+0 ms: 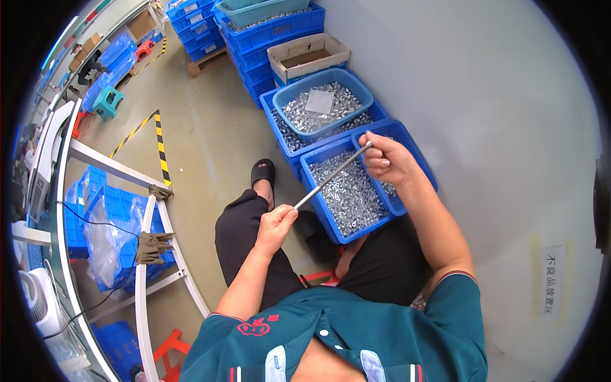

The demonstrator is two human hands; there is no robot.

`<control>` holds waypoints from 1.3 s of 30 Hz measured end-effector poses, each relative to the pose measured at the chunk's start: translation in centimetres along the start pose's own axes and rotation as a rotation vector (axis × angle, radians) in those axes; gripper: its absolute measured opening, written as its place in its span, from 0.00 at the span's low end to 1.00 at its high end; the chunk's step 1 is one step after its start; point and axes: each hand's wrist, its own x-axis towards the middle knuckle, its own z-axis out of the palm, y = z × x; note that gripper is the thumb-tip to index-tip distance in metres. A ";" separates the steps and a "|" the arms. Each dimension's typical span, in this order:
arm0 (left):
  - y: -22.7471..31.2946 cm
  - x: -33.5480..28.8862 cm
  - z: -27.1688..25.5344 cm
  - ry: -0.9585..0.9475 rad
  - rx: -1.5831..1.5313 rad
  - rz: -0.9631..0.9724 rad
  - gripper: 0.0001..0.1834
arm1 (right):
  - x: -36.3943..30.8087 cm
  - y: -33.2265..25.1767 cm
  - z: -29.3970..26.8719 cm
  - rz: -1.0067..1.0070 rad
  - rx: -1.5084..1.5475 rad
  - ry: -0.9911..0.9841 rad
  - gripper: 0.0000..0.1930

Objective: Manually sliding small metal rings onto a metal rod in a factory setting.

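A thin grey metal rod point(331, 177) slants across in front of me, over a blue bin point(344, 237) of small silvery metal parts point(350, 197). My left hand point(275, 228) is closed around the rod's lower, near end. At its upper end, the fingers of my right hand point(389, 160) are pinched together around the tip. Whether a small part also sits between those fingers is too small to make out. Under my right hand lies a second blue bin point(428, 167) with similar parts, partly covered by the hand and forearm.
Beyond the bins, a light-blue basket point(366, 95) of metal parts carries a clear plastic piece point(319, 102). Stacked blue crates point(280, 32) and a white box point(309, 54) stand farther back. A wall point(484, 159) rises on the right; a white-framed bench point(149, 280) stands left.
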 end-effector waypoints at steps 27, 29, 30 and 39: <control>0.2 0.1 0.0 0.023 -0.120 -0.002 0.09 | 0.4 0.0 0.7 -0.310 -0.468 0.191 0.08; 0.1 0.1 0.0 0.008 -0.068 -0.033 0.09 | 0.2 -0.3 0.9 -0.354 -0.706 0.268 0.08; 0.1 0.2 -0.1 -0.010 -0.108 -0.062 0.09 | -0.1 -0.5 1.3 -0.305 -0.643 0.246 0.09; 0.1 0.8 0.2 0.014 -0.144 -0.080 0.11 | 1.1 3.2 1.6 0.161 -0.471 0.175 0.14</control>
